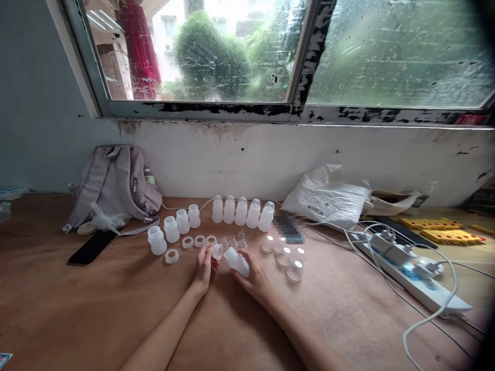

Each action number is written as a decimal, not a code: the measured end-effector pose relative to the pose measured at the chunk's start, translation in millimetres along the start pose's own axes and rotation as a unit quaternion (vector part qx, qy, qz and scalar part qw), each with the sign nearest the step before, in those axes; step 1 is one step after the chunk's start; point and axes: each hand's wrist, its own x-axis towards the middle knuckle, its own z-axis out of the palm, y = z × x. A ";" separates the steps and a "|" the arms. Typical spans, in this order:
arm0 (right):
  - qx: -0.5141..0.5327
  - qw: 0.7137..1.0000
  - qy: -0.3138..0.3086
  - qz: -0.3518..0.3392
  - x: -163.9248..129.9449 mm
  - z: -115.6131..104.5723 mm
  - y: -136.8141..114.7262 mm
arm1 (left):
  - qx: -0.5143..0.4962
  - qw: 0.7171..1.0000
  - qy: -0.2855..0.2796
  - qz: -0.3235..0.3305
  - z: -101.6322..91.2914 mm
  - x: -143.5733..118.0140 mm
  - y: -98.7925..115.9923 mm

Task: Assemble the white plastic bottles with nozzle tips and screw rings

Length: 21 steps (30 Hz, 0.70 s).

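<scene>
Holding a frosted bottle (236,262) in the right hand (253,273), with thumb and fingers closed around its side. Tilted rather than upright, with its far end sticking out past the grip, up and to the left, toward the left hand (204,265). Pinching a small white collar (217,251) there, between thumb and fingers, out at the tips and on the side facing the bottle. Just beside the bottle's end, seemingly with a narrow gap between the 2. Cannot tell how far the left fingers wrap behind the collar.

Working low over a wooden table (96,319), with 4 white rings (187,242) near the left hand, some small clear pieces (232,242) just beyond the grip, and a cluster of clear caps (294,273) to the right of the right hand. Facing, farther off, 4 uncapped bottles (171,229) in a slanting row at the left and 5 capped bottles (241,211) lined up at the back, all standing upright.
</scene>
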 end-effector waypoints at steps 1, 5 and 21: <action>-0.007 1.000 -0.009 -0.005 -0.3 -0.3 -0.8 | 0.003 1.000 -0.001 -0.005 0.0 -1.3 -0.6; -0.013 0.999 -0.020 -0.022 0.1 1.0 -0.1 | 0.012 1.000 0.004 -0.009 1.0 -2.3 -2.2; -0.008 0.999 -0.005 -0.049 2.8 -4.7 6.0 | 0.055 0.998 -0.021 0.030 1.4 -6.8 8.3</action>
